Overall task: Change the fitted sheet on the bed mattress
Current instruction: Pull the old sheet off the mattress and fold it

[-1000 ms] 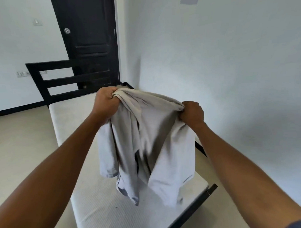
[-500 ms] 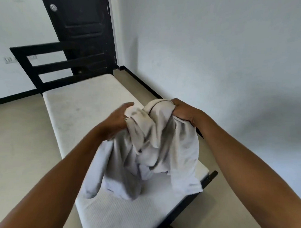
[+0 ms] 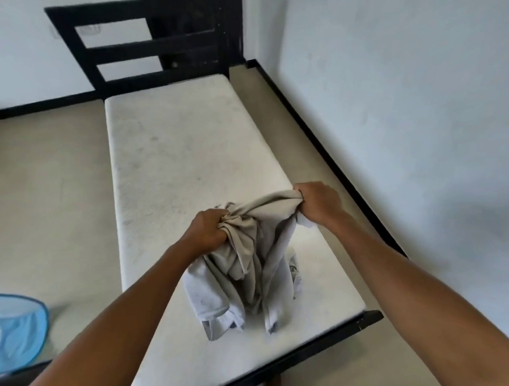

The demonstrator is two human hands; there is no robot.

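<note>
A bunched pale grey-beige fitted sheet [image 3: 250, 268] hangs between my hands above the foot end of the bare white mattress [image 3: 174, 155]. My left hand [image 3: 207, 230] grips a gathered wad of the sheet. My right hand [image 3: 320, 203] grips another bunch of it near the mattress's right edge. The sheet's lower folds touch the mattress top. The mattress lies on a black bed frame [image 3: 333, 344] with a slatted black headboard [image 3: 144, 46] at the far end.
A white wall [image 3: 403, 101] runs along the right, with a strip of beige floor [image 3: 273, 105] between it and the bed. Beige floor also lies to the left. A light blue mesh basket [image 3: 15, 328] stands at the lower left.
My hands have come down with the sheet from chest height to just above the mattress and spread apart. The view has tilted downward, bringing the blue basket in.
</note>
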